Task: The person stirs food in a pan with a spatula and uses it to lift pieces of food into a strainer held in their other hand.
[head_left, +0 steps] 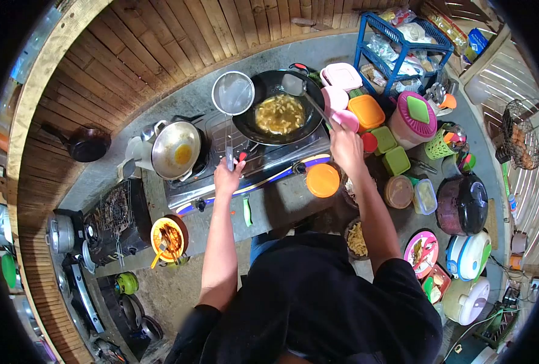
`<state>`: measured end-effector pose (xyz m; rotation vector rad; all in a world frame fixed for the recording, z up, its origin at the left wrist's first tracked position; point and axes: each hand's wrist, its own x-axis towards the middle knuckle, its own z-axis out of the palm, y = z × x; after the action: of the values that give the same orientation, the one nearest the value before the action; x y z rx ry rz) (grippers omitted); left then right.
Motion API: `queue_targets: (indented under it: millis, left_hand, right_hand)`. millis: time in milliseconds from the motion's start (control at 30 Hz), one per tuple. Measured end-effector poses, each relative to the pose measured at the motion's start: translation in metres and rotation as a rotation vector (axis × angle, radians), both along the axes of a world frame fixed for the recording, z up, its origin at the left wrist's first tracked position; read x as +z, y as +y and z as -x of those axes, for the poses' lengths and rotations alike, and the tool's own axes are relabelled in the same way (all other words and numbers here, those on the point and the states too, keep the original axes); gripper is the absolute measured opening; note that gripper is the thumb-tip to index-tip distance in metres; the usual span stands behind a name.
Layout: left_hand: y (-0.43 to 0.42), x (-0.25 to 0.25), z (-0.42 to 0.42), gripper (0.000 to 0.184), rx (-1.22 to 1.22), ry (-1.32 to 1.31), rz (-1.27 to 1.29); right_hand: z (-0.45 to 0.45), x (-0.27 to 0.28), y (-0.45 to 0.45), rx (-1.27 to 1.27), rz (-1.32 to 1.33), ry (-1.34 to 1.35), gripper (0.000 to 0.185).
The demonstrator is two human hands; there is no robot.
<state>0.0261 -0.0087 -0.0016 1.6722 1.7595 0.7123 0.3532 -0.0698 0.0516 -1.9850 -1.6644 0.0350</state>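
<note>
Brights Amid Black, Brown and Grey

The far wok (306, 124) is black, the liquid (280, 116) in it golden brown. Left of it, the strainer (233, 93) is silver-grey with a fine mesh pattern; the spatula (293, 85) is grey. The left pan (167, 138) is silver with a yellow-orange centre. Nearer left, an orange bowl (155, 233) holds red-brown food (171, 238). On the right, 2 square containers (397, 162) are green, the rack (409, 45) is blue, and a pink tub (401, 132) has a magenta lid (428, 126). The far wall (160, 48) shows brown stripes; the shirt (330, 291) is black.
</note>
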Motion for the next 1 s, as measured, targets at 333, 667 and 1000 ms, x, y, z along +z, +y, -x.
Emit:
queue_targets:
  millis: [333, 667, 1000]
  left_hand:
    - [0.001, -0.003, 0.000, 0.030, -0.011, -0.045, -0.017]
    - [0.003, -0.009, 0.003, 0.031, -0.014, -0.038, -0.035]
    - [0.002, -0.002, 0.002, 0.031, -0.023, -0.040, 0.017]
  right_hand:
    - [-0.001, -0.003, 0.005, 0.035, 0.171, -0.061, 0.031]
    - [-0.001, -0.017, 0.011, 0.146, 0.043, 0.390, 0.031]
    - [-0.023, -0.015, 0.039, 0.044, -0.046, -0.087, 0.034]
